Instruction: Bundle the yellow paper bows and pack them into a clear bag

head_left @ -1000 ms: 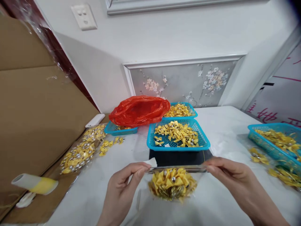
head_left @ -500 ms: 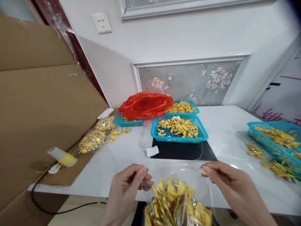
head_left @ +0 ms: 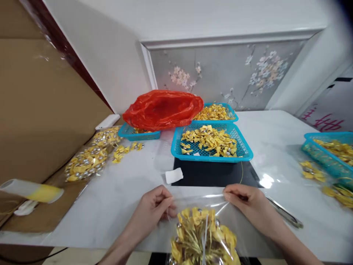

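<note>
Bag (head_left: 202,235) of yellow bows is held at the near table (head_left: 132,191) edge, its clear top stretched between both hands. The left hand (head_left: 156,208) grip is pinched on the left corner, the right hand (head_left: 245,202) grip on the right. A blue basket (head_left: 211,145) sits beyond.

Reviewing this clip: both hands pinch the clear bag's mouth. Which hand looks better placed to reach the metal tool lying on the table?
Probably the right hand: the metal tool lies just beside it, on its outer side. The left hand pinches the clear bag at the far corner.
</note>
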`<action>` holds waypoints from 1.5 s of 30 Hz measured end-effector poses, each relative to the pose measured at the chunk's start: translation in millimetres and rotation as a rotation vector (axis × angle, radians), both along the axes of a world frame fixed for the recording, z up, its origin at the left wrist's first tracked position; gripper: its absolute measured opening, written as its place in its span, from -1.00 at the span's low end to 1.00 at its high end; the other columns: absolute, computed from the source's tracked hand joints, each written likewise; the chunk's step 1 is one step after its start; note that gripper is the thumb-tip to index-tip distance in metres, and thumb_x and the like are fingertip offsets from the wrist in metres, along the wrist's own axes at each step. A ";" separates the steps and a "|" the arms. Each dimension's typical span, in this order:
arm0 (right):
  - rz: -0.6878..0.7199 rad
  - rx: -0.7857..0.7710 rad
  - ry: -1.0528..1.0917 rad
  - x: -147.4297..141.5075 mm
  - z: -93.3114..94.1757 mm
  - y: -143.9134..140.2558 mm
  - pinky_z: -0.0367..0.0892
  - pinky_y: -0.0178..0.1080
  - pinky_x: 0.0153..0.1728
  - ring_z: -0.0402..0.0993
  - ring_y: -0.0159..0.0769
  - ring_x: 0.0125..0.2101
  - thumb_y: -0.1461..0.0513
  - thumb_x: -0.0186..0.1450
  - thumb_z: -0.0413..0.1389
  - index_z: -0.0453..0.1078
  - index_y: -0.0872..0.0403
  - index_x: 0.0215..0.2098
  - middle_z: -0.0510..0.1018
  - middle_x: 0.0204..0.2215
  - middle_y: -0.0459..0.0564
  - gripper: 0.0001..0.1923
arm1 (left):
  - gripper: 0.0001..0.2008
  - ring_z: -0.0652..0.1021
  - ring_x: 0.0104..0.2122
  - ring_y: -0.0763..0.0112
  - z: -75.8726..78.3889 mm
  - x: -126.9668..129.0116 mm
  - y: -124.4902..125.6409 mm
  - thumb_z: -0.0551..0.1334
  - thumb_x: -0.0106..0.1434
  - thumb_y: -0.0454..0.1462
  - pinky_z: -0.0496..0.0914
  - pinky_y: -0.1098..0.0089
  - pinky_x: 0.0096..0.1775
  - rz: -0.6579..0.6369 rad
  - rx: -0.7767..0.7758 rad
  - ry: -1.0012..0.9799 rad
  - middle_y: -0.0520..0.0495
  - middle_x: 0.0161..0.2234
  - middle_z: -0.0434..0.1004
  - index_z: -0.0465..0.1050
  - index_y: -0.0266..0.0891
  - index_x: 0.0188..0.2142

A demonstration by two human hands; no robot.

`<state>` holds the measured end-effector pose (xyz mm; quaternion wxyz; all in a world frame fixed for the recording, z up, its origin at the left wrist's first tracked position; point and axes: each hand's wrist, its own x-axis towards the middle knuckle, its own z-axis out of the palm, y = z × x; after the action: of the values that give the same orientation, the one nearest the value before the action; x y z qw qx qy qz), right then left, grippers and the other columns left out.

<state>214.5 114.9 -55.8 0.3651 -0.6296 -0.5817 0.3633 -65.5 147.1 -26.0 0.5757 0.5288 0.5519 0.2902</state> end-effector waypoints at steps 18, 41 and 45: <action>0.107 -0.199 0.163 24.7 2.7 6.4 0.47 -0.37 -0.41 0.58 -0.21 -0.41 0.06 0.19 0.20 0.61 -0.06 -0.43 0.65 -0.43 -0.06 -0.82 | -0.89 0.55 -0.61 0.38 -5.6 -10.1 30.6 0.30 0.08 -0.23 0.46 0.49 -0.55 -0.109 0.102 0.161 -0.02 -0.61 0.60 0.64 -0.11 -0.49; 0.248 -0.077 0.188 30.4 11.4 13.7 0.47 -0.37 -0.45 0.60 -0.21 -0.44 0.15 0.22 0.18 0.63 -0.12 -0.43 0.64 -0.45 0.01 -0.84 | -0.78 0.57 -0.57 0.37 -8.2 -15.4 32.0 0.21 0.16 -0.35 0.46 0.44 -0.53 -0.238 0.282 0.138 -0.02 -0.55 0.61 0.64 -0.07 -0.45; 0.283 -0.072 0.144 29.3 13.3 15.2 0.47 -0.40 -0.45 0.60 -0.24 -0.44 0.14 0.23 0.17 0.62 -0.10 -0.43 0.64 -0.43 -0.01 -0.83 | -0.77 0.57 -0.51 0.42 -6.9 -16.1 30.9 0.17 0.19 -0.39 0.42 0.49 -0.48 -0.332 0.326 0.242 0.00 -0.50 0.62 0.61 -0.13 -0.39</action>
<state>243.9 130.0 -42.5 0.3283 -0.5262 -0.6236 0.4759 -81.7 178.0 -32.9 0.4525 0.7287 0.4684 0.2116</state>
